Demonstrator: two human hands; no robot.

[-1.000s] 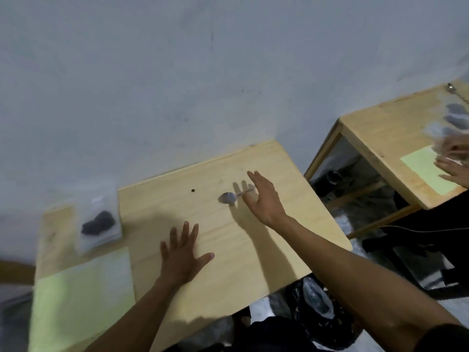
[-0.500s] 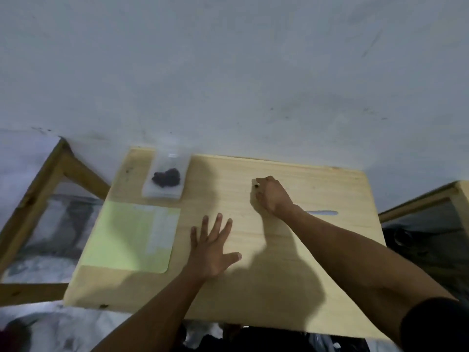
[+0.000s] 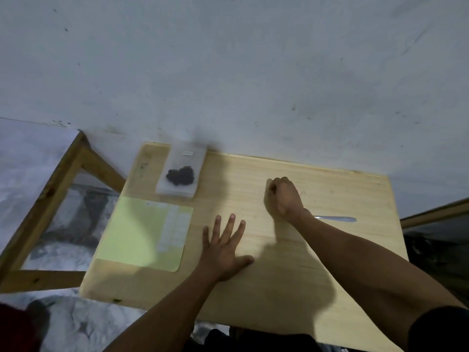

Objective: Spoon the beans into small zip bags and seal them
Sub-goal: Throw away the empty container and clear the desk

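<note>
Left hand (image 3: 223, 247): flat on the wooden table (image 3: 291, 275), palm down, fingers spread wide, holding nothing. It lies just at 3 o'clock of the green mat (image 3: 137, 235), not touching it.

Right hand (image 3: 285, 196): curled into a closed fist, knuckles up, fingertips pressed to the tabletop near the far edge. What the fingers pinch, if anything, cannot be made out; they are turned away and the frame is soft.

Spoon (image 3: 335, 219): lying flat on the table at 3 o'clock of the right wrist. Only the handle shows; the bowl end is hidden under the forearm.

Zip bag (image 3: 181, 174): clear, lying flat at the table's far left corner, at 12 o'clock of the mat, holding a small dark clump of beans (image 3: 180, 175). Whether its seal is closed cannot be told. Well apart from both hands.

Clear strip on the mat (image 3: 175, 229): pale, see-through, possibly empty bags; too faint to say.

Change from half a second ago: the layout matches, with left hand still flat, right fist in the same spot, spoon and bag unmoved. A second ago the right hand was open beside the spoon, and the view was swung toward a neighbouring table.

Cut off: both arms run out of the lower edge; a second wooden frame (image 3: 50, 199) at 9 o'clock shows in part.
</note>
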